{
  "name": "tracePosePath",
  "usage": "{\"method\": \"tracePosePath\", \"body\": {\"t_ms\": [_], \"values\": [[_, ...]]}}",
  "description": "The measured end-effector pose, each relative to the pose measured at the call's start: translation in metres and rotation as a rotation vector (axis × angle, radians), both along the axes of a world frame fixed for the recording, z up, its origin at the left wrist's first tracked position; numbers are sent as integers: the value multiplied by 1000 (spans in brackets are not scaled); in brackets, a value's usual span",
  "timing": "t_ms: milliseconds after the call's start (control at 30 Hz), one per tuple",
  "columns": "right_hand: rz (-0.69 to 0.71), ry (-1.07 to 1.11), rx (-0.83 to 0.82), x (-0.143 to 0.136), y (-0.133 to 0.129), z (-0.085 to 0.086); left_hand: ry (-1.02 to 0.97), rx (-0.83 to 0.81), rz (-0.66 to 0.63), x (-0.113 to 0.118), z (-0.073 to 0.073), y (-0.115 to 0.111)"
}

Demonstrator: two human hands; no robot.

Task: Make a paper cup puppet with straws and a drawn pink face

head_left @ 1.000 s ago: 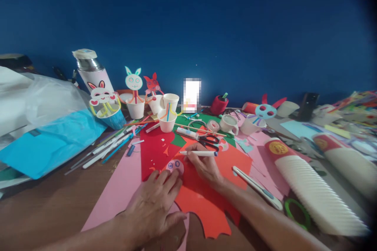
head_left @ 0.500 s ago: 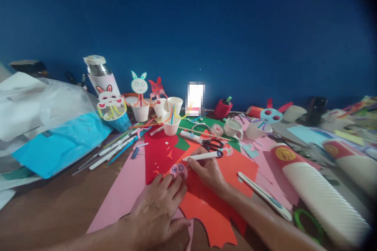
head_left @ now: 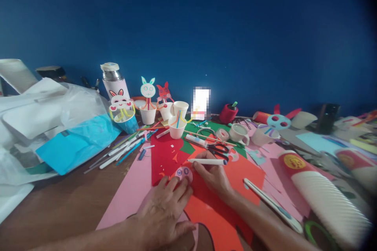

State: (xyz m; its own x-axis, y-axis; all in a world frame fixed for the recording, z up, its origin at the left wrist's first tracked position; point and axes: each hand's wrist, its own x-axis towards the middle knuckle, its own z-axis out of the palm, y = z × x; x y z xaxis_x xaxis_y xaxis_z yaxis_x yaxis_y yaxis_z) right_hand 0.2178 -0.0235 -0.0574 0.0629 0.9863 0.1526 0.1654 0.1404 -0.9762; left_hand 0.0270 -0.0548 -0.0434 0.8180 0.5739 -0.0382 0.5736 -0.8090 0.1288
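One marker (head_left: 211, 161), pinched crosswise in the fingers of the right hand (head_left: 214, 176), points left, its tip just beyond the pink disc (head_left: 185, 172) under the left hand's (head_left: 165, 206) slightly parted fingers.

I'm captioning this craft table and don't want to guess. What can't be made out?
In the head view:
Pink paper face: lower part hidden by the left hand.
Bright patch at the back: pixelated, so its nature can't be told.
Green ring: near side cut off by the bottom edge.
Red-and-white pack, far right: blurred, label unreadable.
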Motion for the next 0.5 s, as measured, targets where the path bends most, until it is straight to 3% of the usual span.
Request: {"method": "tracePosePath", "body": {"t_ms": [500], "values": [[9,38,-100,0,2,-7,-6,-22,27,-1,-3,-1]]}}
